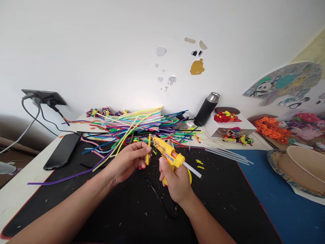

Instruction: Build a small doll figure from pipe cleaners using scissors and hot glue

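Observation:
Between the thumb and fingers of my left hand is a short yellow pipe cleaner piece, held upright. My right hand is wrapped round a yellow glue gun, whose tip points up and left, close beside the yellow piece. A clear glue stick sticks out of the gun's back end. Whether the tip touches the piece, I cannot tell. Two short yellow pieces lie on the black mat to the right of the gun.
A heap of coloured pipe cleaners spans the back. The phone lies at left, and a black flask leans against the wall. Glue sticks lie right of centre, near a bowl. A black cable crosses the mat.

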Available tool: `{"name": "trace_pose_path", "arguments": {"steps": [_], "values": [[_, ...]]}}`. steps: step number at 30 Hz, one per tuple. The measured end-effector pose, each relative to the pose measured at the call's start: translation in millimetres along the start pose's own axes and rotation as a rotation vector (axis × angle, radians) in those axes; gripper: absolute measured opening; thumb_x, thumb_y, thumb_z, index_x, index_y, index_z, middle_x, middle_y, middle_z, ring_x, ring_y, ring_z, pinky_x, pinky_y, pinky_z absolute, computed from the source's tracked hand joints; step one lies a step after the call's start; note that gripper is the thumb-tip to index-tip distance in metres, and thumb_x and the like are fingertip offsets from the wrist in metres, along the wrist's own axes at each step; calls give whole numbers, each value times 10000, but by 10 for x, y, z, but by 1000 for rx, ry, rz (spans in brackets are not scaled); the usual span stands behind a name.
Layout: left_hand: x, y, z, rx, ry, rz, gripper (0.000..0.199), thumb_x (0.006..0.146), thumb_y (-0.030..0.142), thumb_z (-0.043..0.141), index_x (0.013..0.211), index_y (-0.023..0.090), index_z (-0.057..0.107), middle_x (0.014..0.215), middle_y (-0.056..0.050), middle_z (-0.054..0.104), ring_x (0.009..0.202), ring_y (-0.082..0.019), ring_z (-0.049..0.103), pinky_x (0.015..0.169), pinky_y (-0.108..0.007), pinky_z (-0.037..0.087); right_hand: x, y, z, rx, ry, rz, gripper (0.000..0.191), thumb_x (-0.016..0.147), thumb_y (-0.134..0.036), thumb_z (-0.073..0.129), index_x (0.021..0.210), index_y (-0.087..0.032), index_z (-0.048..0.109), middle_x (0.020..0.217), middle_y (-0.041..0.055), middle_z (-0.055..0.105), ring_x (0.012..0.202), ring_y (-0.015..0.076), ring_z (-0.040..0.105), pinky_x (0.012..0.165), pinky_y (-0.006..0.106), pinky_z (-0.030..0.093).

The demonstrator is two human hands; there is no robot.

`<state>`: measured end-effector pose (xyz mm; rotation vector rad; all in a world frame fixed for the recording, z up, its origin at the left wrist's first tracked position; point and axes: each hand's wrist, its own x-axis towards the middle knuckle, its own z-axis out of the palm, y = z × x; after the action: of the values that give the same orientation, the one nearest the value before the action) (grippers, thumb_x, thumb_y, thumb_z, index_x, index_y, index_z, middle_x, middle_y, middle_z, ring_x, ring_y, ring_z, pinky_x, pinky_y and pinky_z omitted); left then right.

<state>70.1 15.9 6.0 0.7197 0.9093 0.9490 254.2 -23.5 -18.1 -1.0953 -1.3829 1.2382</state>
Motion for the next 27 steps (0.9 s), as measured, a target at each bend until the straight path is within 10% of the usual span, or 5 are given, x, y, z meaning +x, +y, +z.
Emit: {"name": "trace_pose_path", "arguments": {"steps": [27], "values": [[-2, 14, -5, -17, 6, 23, 349, 681, 332, 991, 726, 142, 702, 644, -18, 711, 447, -86, 599, 423, -162, 503, -3, -4, -1, -34, 6, -34, 591, 1009, -720, 522, 706, -221, 615, 469, -24, 516, 394, 128, 502, 413, 243, 384]]}}
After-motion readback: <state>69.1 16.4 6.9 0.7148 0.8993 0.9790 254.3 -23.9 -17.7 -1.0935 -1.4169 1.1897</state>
